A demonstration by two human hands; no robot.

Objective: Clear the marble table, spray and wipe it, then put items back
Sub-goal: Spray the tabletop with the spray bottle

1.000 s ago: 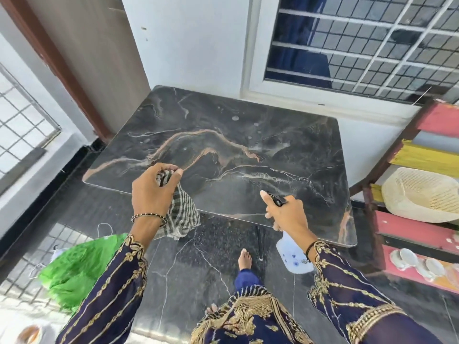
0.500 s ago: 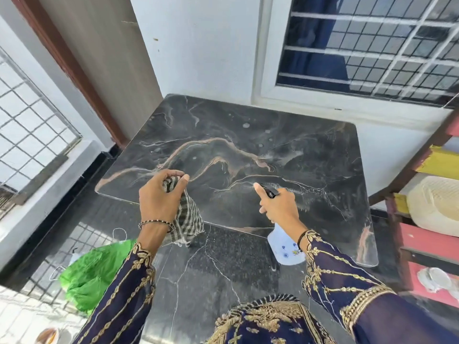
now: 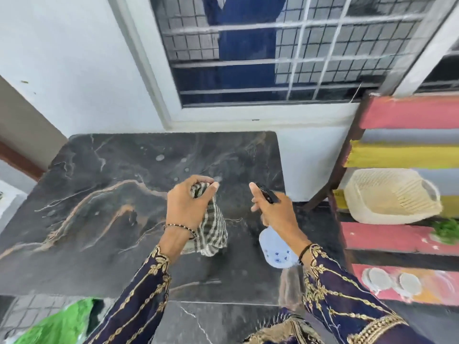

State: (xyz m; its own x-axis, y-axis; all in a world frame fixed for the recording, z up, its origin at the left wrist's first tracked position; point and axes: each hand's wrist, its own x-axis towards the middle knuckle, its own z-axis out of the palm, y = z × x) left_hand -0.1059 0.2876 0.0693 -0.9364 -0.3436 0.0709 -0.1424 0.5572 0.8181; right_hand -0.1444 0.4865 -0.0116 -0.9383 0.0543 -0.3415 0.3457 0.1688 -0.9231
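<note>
The person is standing at the near edge of the desk (image 3: 82,194), whose dark marble top is showing nothing but a few pale droplets toward the far middle. The left hand (image 3: 185,207) is bunching a checked cloth (image 3: 213,227) in a closed grip, the loose end hanging down just above the stone. The right hand (image 3: 275,209) is wrapping a spray bottle (image 3: 275,249) at its neck, grip closed around it, index finger lying along the black trigger head. The nozzle is pointing away from the body, toward the far right part of the desk, and the bottle's long axis is tilting forward. The cloth is sitting left of the bottle, nearer the desk's centre, so the left hand looks better placed to be wiping next.
</note>
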